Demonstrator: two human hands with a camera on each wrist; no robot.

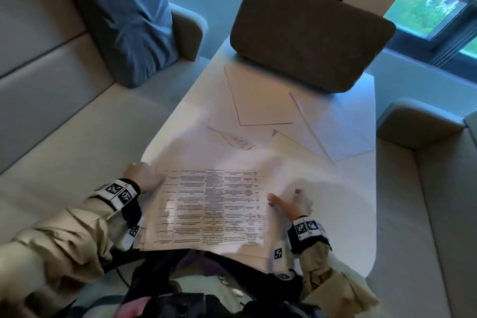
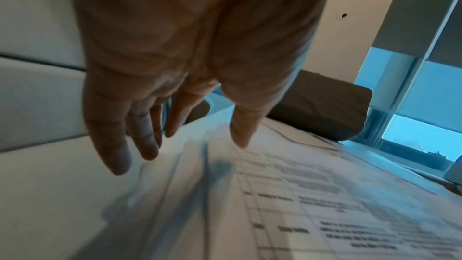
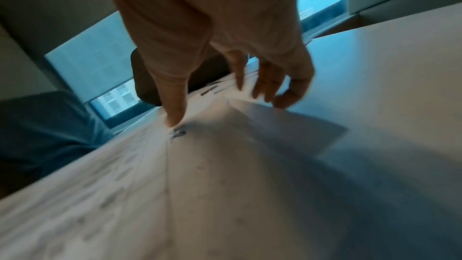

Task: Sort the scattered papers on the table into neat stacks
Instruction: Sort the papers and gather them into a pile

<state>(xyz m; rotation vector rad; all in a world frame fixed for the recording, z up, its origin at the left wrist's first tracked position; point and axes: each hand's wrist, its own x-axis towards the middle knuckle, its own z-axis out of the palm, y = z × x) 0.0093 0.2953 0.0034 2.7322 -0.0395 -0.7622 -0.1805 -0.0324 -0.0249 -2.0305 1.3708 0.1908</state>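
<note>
Table: a white table (image 1: 343, 188) stands between pale bench seats, with a dark grey cushion (image 1: 309, 33) lying on its far end.
Near stack: a printed sheet with a table grid (image 1: 214, 206) tops a loose stack at the near edge, right in front of the person; the sheets under it stick out unevenly at the left and right.
Left hand: the left hand (image 1: 144, 177) sits at the stack's far-left corner. From the wrist, its fingers (image 2: 147, 145) hang straight and slightly spread just past the paper's left edge, the thumb (image 2: 241, 131) over the printed sheet; whether the tips touch is unclear.
Right hand: the right hand (image 1: 291, 202) lies on the stack's right side, thumb (image 3: 175, 106) stretched out with its tip on the paper, the other fingers (image 3: 272, 84) loosely curved over a blank sheet (image 3: 287, 126).
Other papers: several blank sheets (image 1: 260, 95) lie scattered at angles mid-table, overlapping; one printed corner (image 1: 242, 143) peeks out below them.
Room: a window (image 1: 423, 8) lies beyond the cushion.
</note>
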